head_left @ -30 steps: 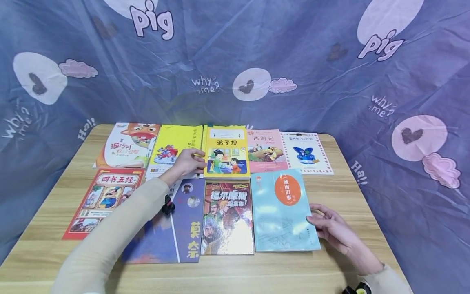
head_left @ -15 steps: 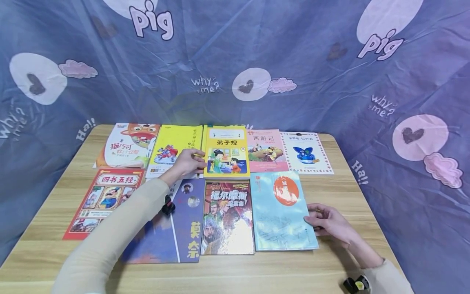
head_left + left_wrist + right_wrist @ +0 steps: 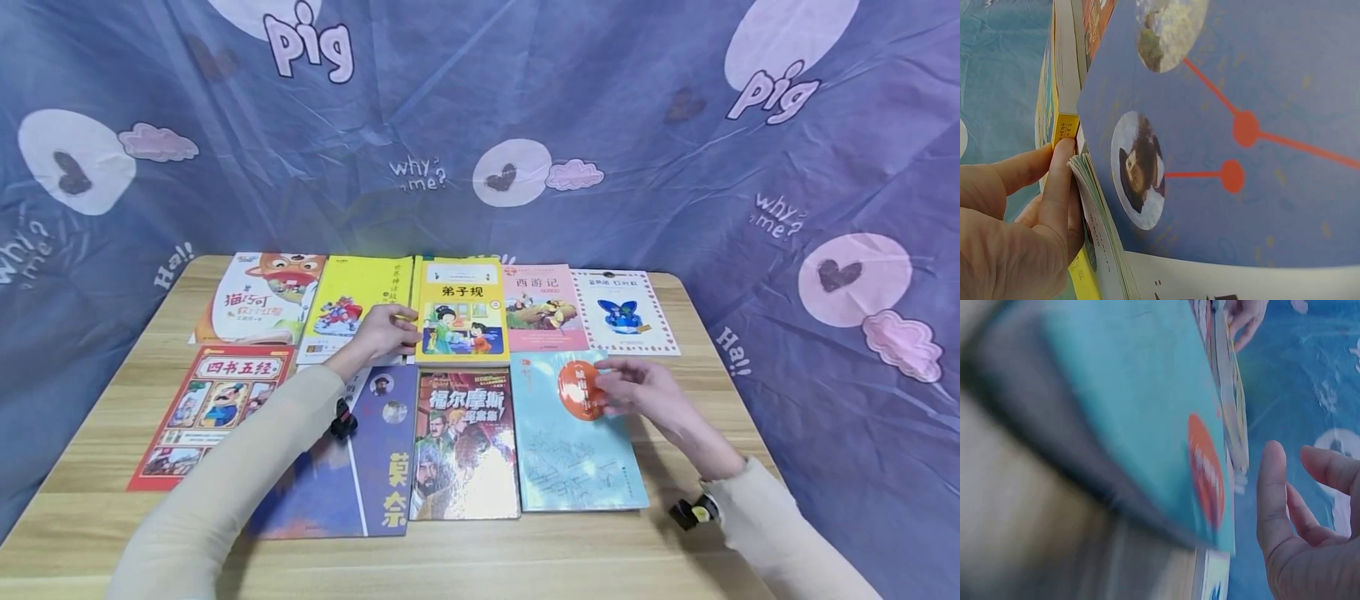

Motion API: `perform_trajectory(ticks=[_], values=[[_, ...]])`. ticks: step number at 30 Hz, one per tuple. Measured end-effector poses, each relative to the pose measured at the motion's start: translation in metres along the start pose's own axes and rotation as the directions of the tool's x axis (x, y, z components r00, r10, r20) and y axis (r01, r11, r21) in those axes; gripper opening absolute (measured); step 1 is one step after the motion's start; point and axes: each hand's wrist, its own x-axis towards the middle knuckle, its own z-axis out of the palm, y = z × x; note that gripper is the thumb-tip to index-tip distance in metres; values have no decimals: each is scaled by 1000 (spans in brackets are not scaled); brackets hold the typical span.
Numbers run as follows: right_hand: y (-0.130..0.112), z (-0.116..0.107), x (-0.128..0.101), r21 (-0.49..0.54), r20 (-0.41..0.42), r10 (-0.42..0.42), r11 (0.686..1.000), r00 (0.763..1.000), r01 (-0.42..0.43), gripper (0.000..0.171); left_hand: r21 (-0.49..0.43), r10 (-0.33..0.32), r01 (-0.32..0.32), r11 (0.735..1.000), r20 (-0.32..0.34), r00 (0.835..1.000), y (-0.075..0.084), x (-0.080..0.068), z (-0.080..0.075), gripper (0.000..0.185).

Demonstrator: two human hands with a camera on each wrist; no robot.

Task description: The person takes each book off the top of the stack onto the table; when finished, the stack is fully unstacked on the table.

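Note:
My left hand (image 3: 390,331) reaches to the left edge of a yellow book (image 3: 461,312) in the back row. Its fingertips touch that edge; in the left wrist view the fingers (image 3: 1057,187) are fairly straight against the book's yellow spine. My right hand (image 3: 637,392) hovers at the upper right of a light-blue book (image 3: 577,467), near its orange oval. In the right wrist view the thumb and fingers are spread, with nothing between them. A comic-style book (image 3: 463,450) lies left of the light-blue one.
Pink (image 3: 543,312), white (image 3: 624,312), yellow-green (image 3: 345,292) and orange-and-white (image 3: 262,300) books share the back row. A red book (image 3: 202,400) and a purple book (image 3: 330,492) lie in front, partly under my left arm. Blue cloth (image 3: 480,100) hangs behind the wooden table (image 3: 525,558).
My right hand has left the light-blue book's right edge and moved up and left over its upper corner. That book has shifted slightly left. My left hand stays in place.

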Motion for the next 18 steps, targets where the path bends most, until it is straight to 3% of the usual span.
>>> perform_trajectory(ticks=[9, 18], values=[[-25, 33, 60, 164, 94, 40, 985, 995, -55, 53, -5, 2, -2, 1000, 1, 1000, -2, 2, 1, 49], [-39, 54, 104, 218, 106, 69, 972, 992, -91, 52, -3, 8, -8, 1000, 1, 1000, -3, 1, 0, 49]])
